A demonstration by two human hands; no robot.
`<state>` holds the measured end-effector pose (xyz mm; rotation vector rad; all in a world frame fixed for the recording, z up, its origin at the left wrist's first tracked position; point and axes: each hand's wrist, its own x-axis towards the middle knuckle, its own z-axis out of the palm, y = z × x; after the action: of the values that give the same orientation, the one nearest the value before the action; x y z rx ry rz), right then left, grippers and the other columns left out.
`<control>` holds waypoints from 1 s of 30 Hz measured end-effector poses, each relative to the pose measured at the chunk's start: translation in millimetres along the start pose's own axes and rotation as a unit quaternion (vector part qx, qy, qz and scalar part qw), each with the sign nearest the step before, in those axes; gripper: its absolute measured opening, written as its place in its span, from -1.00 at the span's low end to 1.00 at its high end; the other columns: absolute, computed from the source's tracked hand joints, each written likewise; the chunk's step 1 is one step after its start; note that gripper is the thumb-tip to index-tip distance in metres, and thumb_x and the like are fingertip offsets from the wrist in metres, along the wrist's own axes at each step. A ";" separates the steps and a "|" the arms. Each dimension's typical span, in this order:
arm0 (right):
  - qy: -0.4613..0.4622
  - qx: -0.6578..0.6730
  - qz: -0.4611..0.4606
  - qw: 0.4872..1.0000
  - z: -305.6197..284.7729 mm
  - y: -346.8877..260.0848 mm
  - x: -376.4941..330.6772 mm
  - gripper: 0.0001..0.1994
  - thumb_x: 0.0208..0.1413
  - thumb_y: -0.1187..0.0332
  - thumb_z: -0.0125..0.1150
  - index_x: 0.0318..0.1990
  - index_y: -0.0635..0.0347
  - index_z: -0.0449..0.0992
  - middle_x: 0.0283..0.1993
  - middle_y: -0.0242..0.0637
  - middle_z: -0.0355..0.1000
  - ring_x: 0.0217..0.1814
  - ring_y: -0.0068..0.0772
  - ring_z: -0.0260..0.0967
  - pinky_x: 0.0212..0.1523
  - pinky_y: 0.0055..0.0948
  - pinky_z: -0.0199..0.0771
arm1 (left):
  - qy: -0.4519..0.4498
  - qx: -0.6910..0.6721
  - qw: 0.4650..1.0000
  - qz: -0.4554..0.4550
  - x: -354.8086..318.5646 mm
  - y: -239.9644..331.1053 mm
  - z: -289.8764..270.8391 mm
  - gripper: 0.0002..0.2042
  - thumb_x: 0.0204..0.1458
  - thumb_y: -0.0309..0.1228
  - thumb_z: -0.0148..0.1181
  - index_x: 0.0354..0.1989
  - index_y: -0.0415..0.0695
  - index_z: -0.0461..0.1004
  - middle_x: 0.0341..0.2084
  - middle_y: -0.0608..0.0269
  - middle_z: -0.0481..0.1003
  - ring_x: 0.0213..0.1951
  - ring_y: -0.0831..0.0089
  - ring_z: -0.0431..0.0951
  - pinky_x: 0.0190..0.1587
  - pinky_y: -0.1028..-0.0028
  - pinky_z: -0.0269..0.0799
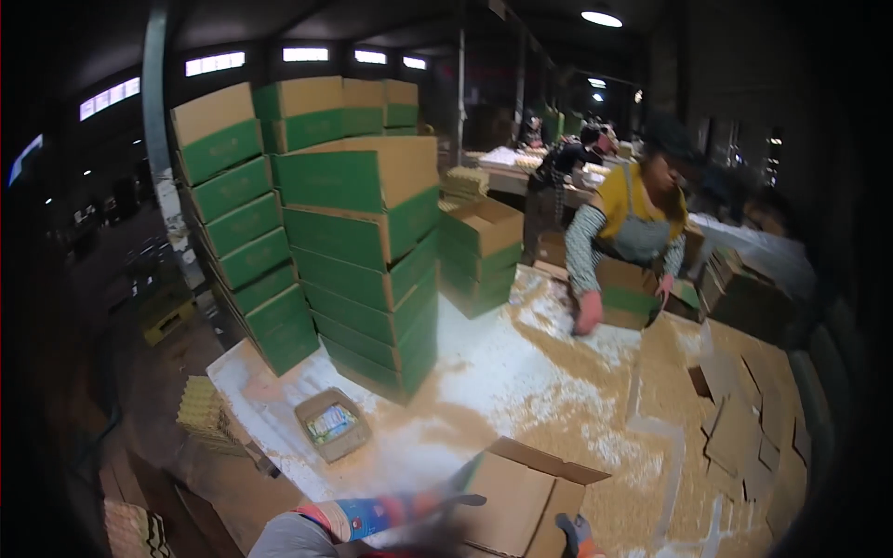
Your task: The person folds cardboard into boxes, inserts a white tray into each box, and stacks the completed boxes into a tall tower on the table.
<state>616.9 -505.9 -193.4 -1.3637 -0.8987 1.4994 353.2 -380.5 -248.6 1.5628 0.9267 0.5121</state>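
Observation:
An open cardboard box with a tan inside and a bit of green on its outer wall sits at the near edge of the table, its far flap raised. My left hand, blurred, reaches in from the lower left in a blue and red sleeve. Its dark-gloved thumb lies over the box's left edge, and the rest of the hand is hard to make out. On the opposite edge of the box, my right hand in a grey and orange glove grips the side, partly cut off by the lower rim.
Tall stacks of green and tan boxes stand at the left. A small bin holding a printed packet is nearer. Flattened cardboard lies right. Across the table, a person in yellow handles another box. Egg trays are lower left.

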 end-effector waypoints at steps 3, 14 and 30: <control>-0.021 0.040 -0.076 0.996 20.4 -68.0 23.4 -0.38 -0.08 0.27 0.31 0.16 0.22 0.24 0.11 -0.13 0.33 0.10 -0.30 0.29 0.09 -0.35 0.30 | -0.015 -0.009 0.994 0.106 19.3 38.3 -16.9 -0.40 0.08 -0.26 0.11 0.27 -0.17 0.06 0.07 0.15 0.33 0.03 0.40 0.36 0.08 0.41 0.30; -0.044 0.076 -0.345 0.935 116.7 -370.8 148.6 -0.39 0.03 0.25 0.13 0.24 0.17 0.12 0.15 -0.10 0.27 0.12 -0.26 0.28 0.13 -0.32 0.28 | 0.549 -0.120 0.604 0.565 10.2 297.1 -455.2 -0.58 0.15 -0.33 0.00 0.16 -0.24 0.26 0.06 0.15 0.36 0.06 0.38 0.37 0.12 0.44 0.26; -0.088 -0.071 -0.283 0.952 215.5 -459.3 339.4 -0.47 0.15 0.23 -0.07 0.26 0.17 0.07 0.13 -0.08 0.26 0.09 -0.24 0.29 0.13 -0.32 0.27 | 0.579 0.050 0.779 0.235 67.7 288.2 -497.1 -0.31 0.00 0.01 0.03 0.26 -0.11 0.09 -0.31 -0.27 0.47 -0.18 -0.10 0.47 -0.14 0.10 0.38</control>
<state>469.4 -20.2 145.7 -0.9568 -1.3958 1.1317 93.9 -21.4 123.7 1.4954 1.4505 1.9552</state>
